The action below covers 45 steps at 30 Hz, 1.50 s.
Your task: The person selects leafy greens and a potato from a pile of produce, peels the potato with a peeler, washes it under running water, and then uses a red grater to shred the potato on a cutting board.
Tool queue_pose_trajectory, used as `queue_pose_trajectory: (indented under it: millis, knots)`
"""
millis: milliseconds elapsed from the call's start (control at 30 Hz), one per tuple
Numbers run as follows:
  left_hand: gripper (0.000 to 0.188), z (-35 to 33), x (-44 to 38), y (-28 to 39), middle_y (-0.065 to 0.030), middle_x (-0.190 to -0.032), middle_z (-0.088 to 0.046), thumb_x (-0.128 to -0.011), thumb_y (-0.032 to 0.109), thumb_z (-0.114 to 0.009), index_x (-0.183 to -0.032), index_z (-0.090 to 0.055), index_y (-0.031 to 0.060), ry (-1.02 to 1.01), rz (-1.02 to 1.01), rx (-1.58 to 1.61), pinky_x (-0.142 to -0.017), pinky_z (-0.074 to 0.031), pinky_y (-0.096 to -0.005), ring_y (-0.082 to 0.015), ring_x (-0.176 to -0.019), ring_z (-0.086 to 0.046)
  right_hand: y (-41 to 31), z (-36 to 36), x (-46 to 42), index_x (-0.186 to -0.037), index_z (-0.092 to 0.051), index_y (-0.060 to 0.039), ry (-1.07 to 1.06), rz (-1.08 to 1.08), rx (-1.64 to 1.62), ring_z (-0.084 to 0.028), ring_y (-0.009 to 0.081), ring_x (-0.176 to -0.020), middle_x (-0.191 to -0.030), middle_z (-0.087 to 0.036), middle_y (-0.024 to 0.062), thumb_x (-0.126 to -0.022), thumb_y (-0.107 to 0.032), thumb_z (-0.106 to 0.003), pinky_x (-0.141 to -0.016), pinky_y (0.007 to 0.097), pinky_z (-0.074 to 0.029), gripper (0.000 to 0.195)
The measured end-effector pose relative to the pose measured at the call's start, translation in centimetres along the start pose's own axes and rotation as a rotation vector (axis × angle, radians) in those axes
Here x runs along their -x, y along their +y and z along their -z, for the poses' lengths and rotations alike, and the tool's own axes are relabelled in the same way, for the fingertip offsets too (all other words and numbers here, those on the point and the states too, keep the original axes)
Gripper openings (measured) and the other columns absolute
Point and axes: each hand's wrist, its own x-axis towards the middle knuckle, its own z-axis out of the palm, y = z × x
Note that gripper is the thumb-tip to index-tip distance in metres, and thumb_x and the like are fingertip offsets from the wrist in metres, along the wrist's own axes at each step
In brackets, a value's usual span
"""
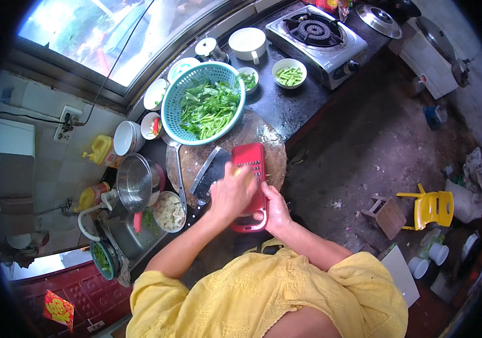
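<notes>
A red grater [248, 154] slants over the edge of a round wooden chopping board [272, 135]. My right hand [275, 208] grips its lower end beside the handle opening. Against the grater's face my left hand [234, 188] presses a small yellowish piece of food [237, 171], mostly hidden by the blurred fingers. A cleaver [211, 173] with a dark blade lies on the board to the left of the grater. Beside the cleaver runs a long metal utensil handle [180, 177]. A turquoise plastic colander [167, 112] of leafy greens [211, 105] rests on the board's far part.
A bowl of white chunks [169, 211] and a steel pot [135, 181] stand left, near the sink [133, 236]. Farther off are a bowl of cut green pieces [289, 74], a white mug [247, 44] and a gas stove [317, 42]. A yellow chair [433, 211] stands right.
</notes>
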Motion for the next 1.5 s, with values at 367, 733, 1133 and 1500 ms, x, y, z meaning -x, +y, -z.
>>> queue_pose_trajectory:
  millis: [367,733,1133,1500]
  knots:
    - [0.028,0.5,-1.7,0.6,-0.02,-0.102,-0.055,-0.091,0.036,-0.058,-0.11,-0.057,0.0155,-0.084,0.032,-0.005,-0.06,-0.053,-0.0529,-0.0429,-0.069,-0.065,-0.3,0.6,-0.4,-0.099,-0.052,-0.0176,-0.029,0.001,-0.026,-0.058,0.0121,-0.062,-0.085,-0.062,-0.0005,-0.099,-0.039,-0.054,-0.04,0.025,-0.036,0.022]
    - [0.026,-4.3,-8.9,-2.4,-0.0267,-0.099,-0.055,-0.093,0.034,-0.054,-0.107,-0.052,0.0122,0.022,0.076,-0.066,-0.057,-0.052,-0.0535,-0.0449,-0.069,-0.064,0.6,-0.2,-0.4,-0.103,-0.051,-0.0171,0.096,-0.003,-0.008,-0.06,0.013,-0.062,-0.085,-0.062,0.0008,-0.098,-0.036,-0.054,-0.04,0.0267,-0.038,0.02]
    - [0.022,-5.5,-9.8,-3.9,-0.0297,-0.101,-0.054,-0.094,0.03,-0.051,-0.109,-0.051,0.0128,0.048,0.105,-0.079,-0.056,-0.051,-0.0556,-0.0463,-0.068,-0.064,1.1,0.1,-0.3,-0.098,-0.052,-0.0186,0.079,-0.001,0.077,-0.059,0.0097,-0.065,-0.086,-0.062,-0.0008,-0.099,-0.039,-0.053,-0.042,0.0236,-0.035,0.02]
    - [0.022,-2.1,-2.6,-0.1,-0.0233,-0.098,-0.052,-0.094,0.029,-0.054,-0.107,-0.053,0.0123,-0.021,0.089,-0.093,-0.049,-0.05,-0.0521,-0.0414,-0.059,-0.064,0.2,0.9,-0.7,-0.1,-0.05,-0.0182,0.05,-0.034,0.04,-0.057,0.0099,-0.065,-0.087,-0.061,-0.0011,-0.099,-0.04,-0.052,-0.043,0.0241,-0.035,0.022]
